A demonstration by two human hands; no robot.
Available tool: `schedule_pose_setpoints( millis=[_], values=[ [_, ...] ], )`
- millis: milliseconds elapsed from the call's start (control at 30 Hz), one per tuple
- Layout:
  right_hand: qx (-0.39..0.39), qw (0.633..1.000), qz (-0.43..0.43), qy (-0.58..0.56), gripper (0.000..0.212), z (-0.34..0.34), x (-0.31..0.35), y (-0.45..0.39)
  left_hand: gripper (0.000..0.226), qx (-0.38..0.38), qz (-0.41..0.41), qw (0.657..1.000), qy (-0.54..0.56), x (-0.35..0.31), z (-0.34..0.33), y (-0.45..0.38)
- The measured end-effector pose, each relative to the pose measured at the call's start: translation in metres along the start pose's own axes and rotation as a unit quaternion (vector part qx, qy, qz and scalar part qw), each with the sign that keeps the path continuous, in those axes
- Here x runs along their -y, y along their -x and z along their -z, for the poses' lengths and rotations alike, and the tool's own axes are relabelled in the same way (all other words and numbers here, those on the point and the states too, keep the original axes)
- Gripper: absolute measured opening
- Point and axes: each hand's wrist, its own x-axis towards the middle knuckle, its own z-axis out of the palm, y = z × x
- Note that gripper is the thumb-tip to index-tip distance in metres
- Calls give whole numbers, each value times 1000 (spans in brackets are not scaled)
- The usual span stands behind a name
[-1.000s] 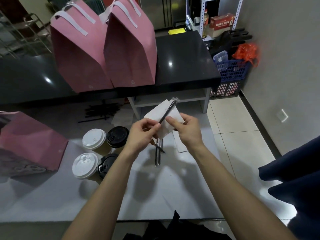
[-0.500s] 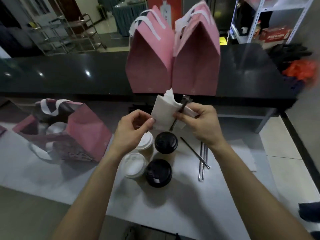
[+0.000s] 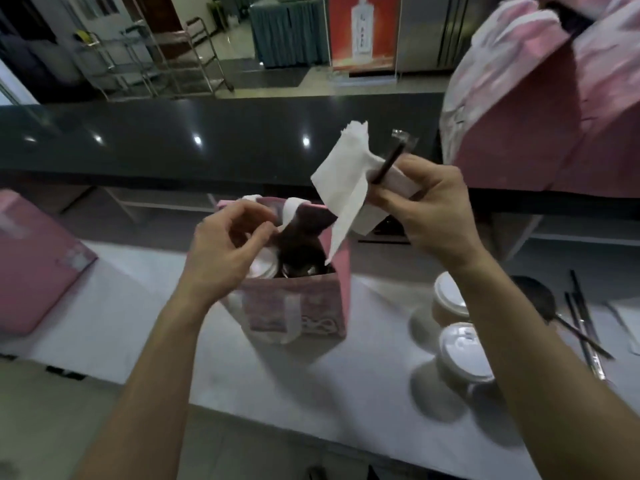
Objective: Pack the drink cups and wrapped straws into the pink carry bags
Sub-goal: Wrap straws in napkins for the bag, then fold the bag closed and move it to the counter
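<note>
An open pink carry bag (image 3: pixel 304 306) stands on the white table, with two lidded cups (image 3: pixel 273 268) inside. My left hand (image 3: pixel 225 251) pinches the bag's white handle (image 3: pixel 289 213) at the near rim. My right hand (image 3: pixel 429 213) is above and right of the bag's mouth. It grips a dark wrapped straw (image 3: pixel 389 162) together with a white napkin (image 3: pixel 346 181) that hangs down toward the opening. Two white-lidded cups (image 3: pixel 464 351) stand on the table to the right, under my right forearm.
More wrapped straws (image 3: pixel 581 323) lie at the table's right end beside a dark-lidded cup (image 3: pixel 533 296). Another pink bag (image 3: pixel 34 265) sits at far left. Closed pink bags (image 3: pixel 540 126) stand on the black counter (image 3: pixel 207 140) behind.
The view swung left and the open bag now sits in the centre. My left hand dropped from the napkin to the bag's handle. My right hand carried straw and napkin over the bag.
</note>
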Motion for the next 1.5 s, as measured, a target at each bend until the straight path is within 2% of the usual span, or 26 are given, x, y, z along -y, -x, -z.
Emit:
schedule_pose_setpoints(
  millis=[133, 200, 300, 400, 467, 600, 633, 700, 767, 833, 900, 967, 1033, 1100, 1133, 1200, 1300, 1367, 1500],
  values=[
    [-18, 997, -22, -76, 11, -66, 12, -20, 16, 19, -22, 984, -177, 49, 42, -10],
    [-20, 994, -44, -97, 11, -95, 8, -24, 31, 53, -11, 966, -254, 65, 50, -13],
    [2, 987, -115, -108, 17, -120, -13, -20, 69, 150, 27, 955, -254, 79, 58, -13],
    [106, 973, -206, 19, 26, -124, -35, -8, 110, 203, 43, 958, -199, 86, 60, -5],
    [179, 944, -222, 164, 26, -124, -42, -2, 125, 229, 36, 951, -205, 90, 60, 0],
    [295, 864, -179, 368, 17, -138, -38, -3, 139, 243, 11, 946, -212, 96, 57, 4],
    [333, 836, -163, 405, 17, -145, -35, -4, 140, 242, 7, 948, -207, 98, 57, 4],
    [395, 784, -147, 456, 29, -160, -33, -4, 140, 238, 4, 952, -193, 100, 57, 3],
    [424, 758, -140, 476, 36, -170, -33, -2, 137, 238, 3, 954, -183, 100, 58, 2],
    [426, 768, -139, 459, 28, -168, -33, -3, 132, 233, 6, 957, -173, 100, 58, 1],
    [393, 809, -147, 411, 28, -157, -30, -3, 121, 223, 12, 961, -161, 99, 59, 0],
    [290, 889, -128, 330, 25, -141, -27, 3, 109, 205, 15, 970, -126, 96, 61, 0],
    [138, 960, -71, 234, 23, -121, -27, 16, 107, 183, 33, 981, -51, 95, 67, 0],
    [25, 985, -36, 166, 36, -100, -31, 32, 121, 177, 65, 981, 40, 97, 75, 2],
    [-3, 988, -38, 150, 47, -89, -35, 39, 129, 175, 74, 979, 67, 101, 78, 4],
    [12, 988, -88, 130, 71, -72, -49, 53, 138, 172, 89, 978, 72, 114, 80, 7],
    [147, 955, -210, 151, 94, -58, -81, 65, 135, 182, 137, 971, 70, 134, 78, 7],
    [201, 934, -243, 167, 91, -55, -102, 65, 131, 200, 163, 964, 67, 146, 73, 2],
    [222, 937, -255, 93, 73, -53, -123, 51, 132, 249, 175, 946, 111, 162, 64, -14]
  ],
)
